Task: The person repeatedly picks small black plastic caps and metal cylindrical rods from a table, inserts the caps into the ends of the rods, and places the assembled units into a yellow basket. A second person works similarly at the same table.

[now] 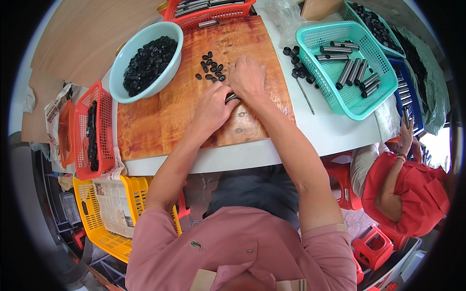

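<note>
A short dark metal tube (232, 97) shows in the grip of my left hand (213, 104), low over the wooden board (170, 131). My right hand (247, 77) is close beside it, just beyond the tube's far end. Its fingers curl downward, and whatever they hold is hidden beneath the hand. Several small black oval caps (212, 68) lie loose on the board, to the left of my right hand. More black caps fill a pale blue bowl (174, 65) at the board's left edge.
At the right stands a turquoise basket (357, 114) with metal tubes, beside loose black caps (302, 72) and a thin rod (306, 97). A red basket (194, 20) of tubes is at the back. Another red basket (99, 131) stands left. A co-worker in red (407, 189) sits at right.
</note>
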`<state>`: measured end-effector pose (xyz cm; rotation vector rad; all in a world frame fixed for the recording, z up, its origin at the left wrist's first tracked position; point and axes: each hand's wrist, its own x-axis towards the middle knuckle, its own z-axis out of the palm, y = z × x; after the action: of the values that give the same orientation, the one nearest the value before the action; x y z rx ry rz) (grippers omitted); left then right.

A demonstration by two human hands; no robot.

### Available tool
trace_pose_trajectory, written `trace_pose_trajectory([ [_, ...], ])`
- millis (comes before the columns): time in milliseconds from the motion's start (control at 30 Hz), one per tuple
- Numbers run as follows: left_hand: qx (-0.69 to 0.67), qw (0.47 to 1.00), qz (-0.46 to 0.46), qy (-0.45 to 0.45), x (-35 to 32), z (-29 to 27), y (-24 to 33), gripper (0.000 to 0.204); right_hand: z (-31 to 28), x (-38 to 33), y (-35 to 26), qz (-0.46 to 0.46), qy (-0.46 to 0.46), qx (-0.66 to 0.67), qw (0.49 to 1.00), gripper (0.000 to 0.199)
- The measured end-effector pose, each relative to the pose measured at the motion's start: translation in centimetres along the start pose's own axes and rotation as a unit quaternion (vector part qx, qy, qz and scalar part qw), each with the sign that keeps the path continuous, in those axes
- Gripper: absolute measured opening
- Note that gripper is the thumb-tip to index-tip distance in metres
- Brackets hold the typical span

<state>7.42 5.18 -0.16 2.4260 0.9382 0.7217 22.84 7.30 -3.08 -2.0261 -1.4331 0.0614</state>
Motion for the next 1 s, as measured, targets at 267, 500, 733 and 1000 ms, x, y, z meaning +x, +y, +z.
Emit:
trace_pose_trajectory([
  [267,-0.013,0.999,-0.031,0.004,0.2,-0.1,-0.4,0.025,0.6,-0.2,0.3,-0.015,0.006,-0.016,1.000,0.027],
  [500,-0.037,0.999,-0.005,0.004,-0.3,0.1,-0.7,0.022,-0.9,-0.9,-0.4,-0.021,-0.024,-0.008,0.999,0.029],
  [733,0.029,0.995,0.073,0.060,-0.3,1.3,-0.8,0.026,-0.4,0.0,0.6,0.013,-0.011,0.021,1.000,0.024],
  [1000,-0.067,0.992,-0.103,0.029,0.2,-1.3,-0.9,0.038,0.1,-0.5,1.3,0.111,0.143,0.340,0.923,0.030],
])
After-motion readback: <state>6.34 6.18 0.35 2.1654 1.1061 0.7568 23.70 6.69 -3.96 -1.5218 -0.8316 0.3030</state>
